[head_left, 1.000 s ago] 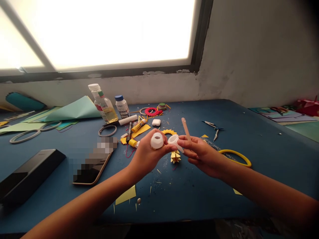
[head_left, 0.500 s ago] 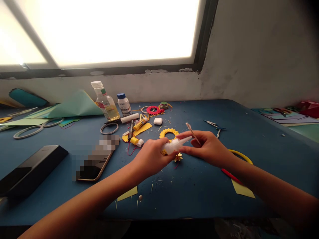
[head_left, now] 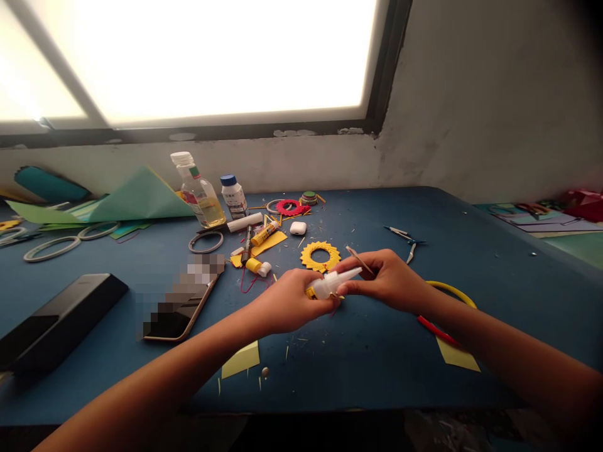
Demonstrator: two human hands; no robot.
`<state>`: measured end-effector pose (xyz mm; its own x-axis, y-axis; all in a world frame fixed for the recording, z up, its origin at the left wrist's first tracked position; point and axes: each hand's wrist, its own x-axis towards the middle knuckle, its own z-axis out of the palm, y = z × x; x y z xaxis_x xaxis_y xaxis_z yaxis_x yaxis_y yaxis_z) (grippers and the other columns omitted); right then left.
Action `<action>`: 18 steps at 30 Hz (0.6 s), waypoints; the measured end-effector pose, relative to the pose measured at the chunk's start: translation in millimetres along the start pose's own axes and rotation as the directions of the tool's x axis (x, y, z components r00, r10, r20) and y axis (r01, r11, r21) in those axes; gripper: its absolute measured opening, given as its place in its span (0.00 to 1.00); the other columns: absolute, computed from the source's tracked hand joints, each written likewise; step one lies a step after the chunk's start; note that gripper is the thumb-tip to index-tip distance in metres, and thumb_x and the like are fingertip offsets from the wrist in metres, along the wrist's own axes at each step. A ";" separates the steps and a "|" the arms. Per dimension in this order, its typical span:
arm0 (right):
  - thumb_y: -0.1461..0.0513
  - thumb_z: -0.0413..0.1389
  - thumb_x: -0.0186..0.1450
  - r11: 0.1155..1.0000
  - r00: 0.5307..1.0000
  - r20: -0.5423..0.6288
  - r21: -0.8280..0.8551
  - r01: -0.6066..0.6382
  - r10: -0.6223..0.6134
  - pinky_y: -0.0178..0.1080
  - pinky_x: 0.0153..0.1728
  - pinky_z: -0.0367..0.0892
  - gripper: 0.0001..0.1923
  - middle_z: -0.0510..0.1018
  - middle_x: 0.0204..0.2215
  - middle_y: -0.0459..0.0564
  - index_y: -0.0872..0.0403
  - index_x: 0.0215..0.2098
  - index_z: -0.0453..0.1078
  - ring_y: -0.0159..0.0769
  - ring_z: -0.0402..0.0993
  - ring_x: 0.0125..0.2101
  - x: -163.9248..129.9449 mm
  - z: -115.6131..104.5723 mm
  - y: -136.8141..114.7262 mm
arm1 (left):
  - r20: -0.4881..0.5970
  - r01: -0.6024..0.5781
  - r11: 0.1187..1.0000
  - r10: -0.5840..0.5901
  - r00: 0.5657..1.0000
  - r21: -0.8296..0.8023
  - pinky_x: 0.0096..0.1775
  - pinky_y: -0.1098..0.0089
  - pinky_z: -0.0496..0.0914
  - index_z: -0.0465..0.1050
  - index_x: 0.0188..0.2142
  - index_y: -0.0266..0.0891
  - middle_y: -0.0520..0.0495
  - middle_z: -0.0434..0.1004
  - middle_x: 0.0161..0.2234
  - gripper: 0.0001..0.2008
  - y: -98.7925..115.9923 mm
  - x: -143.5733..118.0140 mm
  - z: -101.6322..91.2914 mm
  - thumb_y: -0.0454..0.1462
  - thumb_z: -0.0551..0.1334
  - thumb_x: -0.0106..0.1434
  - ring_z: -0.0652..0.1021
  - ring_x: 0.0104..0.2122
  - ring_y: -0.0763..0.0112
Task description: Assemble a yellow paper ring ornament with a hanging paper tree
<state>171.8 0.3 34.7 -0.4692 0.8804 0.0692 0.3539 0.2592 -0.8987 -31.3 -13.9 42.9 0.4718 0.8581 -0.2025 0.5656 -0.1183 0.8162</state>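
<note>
The left hand [head_left: 287,304] is closed around the body of a small white glue bottle [head_left: 330,284], which lies tilted just above the middle of the blue table [head_left: 494,282], nozzle pointing to the right and slightly up. The right hand [head_left: 391,279] meets it from the other side: thumb and fingertips are pinched on the nozzle end of the bottle, and the same hand also clamps a thin stick [head_left: 358,258] that juts up and to the left between the fingers. The 2 hands touch each other at the bottle.

Just behind the hands, toward the far edge, a yellow paper ring [head_left: 321,256] with a jagged rim lies flat. Farther back are a red paper ring [head_left: 289,208], a white earbud case [head_left: 298,228], a yellow glue stick [head_left: 264,234], a clear bottle [head_left: 198,191] with yellowish liquid and a small white bottle [head_left: 233,196] with a blue cap. Toward the left edge lie a phone [head_left: 181,307], a black box [head_left: 56,320] and green paper sheets [head_left: 127,201]. Under the right forearm a yellow hoop [head_left: 455,292] and a red pencil [head_left: 436,331] show, beside a yellow paper scrap [head_left: 456,355]. Another yellow scrap [head_left: 241,359] lies near the near edge. A pair of compasses [head_left: 405,239] lies toward the right of the far side.
</note>
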 end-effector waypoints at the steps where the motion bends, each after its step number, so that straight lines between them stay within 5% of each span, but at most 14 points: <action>1: 0.52 0.64 0.53 1.000 1.000 0.001 0.000 0.003 -0.003 0.35 0.24 0.62 0.20 0.78 0.24 0.46 0.53 0.40 0.77 0.33 0.70 0.24 0.1 -0.7 0.0 | 0.019 0.009 0.999 -0.009 1.000 -0.030 0.22 0.75 0.58 0.73 0.32 0.36 0.53 0.66 0.22 0.15 1.4 -0.9 -0.5 0.46 0.63 0.54 0.65 0.21 0.76; 7: 0.54 0.62 0.56 0.974 0.975 0.079 -0.076 0.214 -0.208 0.36 0.28 0.61 0.18 0.79 0.33 0.50 0.53 0.42 0.77 0.35 0.69 0.29 -0.7 -4.4 -0.4 | 0.314 0.200 0.941 -0.110 0.943 -0.273 0.19 0.77 0.56 0.69 0.33 0.37 0.58 0.60 0.18 0.14 11.6 -5.4 -6.3 0.44 0.65 0.53 0.61 0.16 0.80; 11: 0.49 0.61 0.55 0.986 0.996 0.025 -0.140 0.088 -0.085 0.34 0.21 0.51 0.16 0.70 0.17 0.43 0.55 0.29 0.78 0.27 0.59 0.19 1.4 0.5 -0.5 | 0.086 0.022 0.999 -0.020 0.996 -0.028 0.22 0.74 0.57 0.72 0.30 0.37 0.54 0.65 0.20 0.13 7.6 -4.9 1.9 0.45 0.63 0.54 0.65 0.20 0.77; 14: 0.46 0.55 0.60 0.997 1.000 0.024 -0.072 -0.018 0.020 0.34 0.22 0.50 0.25 0.65 0.14 0.43 0.56 0.16 0.72 0.26 0.56 0.18 4.7 5.3 -1.8 | -0.104 -0.085 0.972 0.110 0.989 0.220 0.25 0.73 0.58 0.75 0.30 0.38 0.51 0.72 0.24 0.12 3.0 -3.4 7.0 0.44 0.61 0.55 0.70 0.24 0.72; 18: 0.47 0.61 0.54 0.997 0.999 -0.023 0.072 -0.025 0.027 0.33 0.23 0.54 0.20 0.73 0.25 0.45 0.53 0.35 0.77 0.26 0.58 0.20 5.7 4.3 -5.0 | -0.102 -0.011 0.983 0.031 0.994 0.184 0.22 0.74 0.56 0.73 0.29 0.37 0.51 0.71 0.23 0.16 2.6 -2.5 2.1 0.49 0.61 0.54 0.69 0.22 0.72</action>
<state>163.8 2.2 37.7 -0.4407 0.8959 0.0553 0.3060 0.2079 -0.9290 -29.6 -17.4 44.5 0.4175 0.9006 -0.1211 0.6747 -0.2179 0.7051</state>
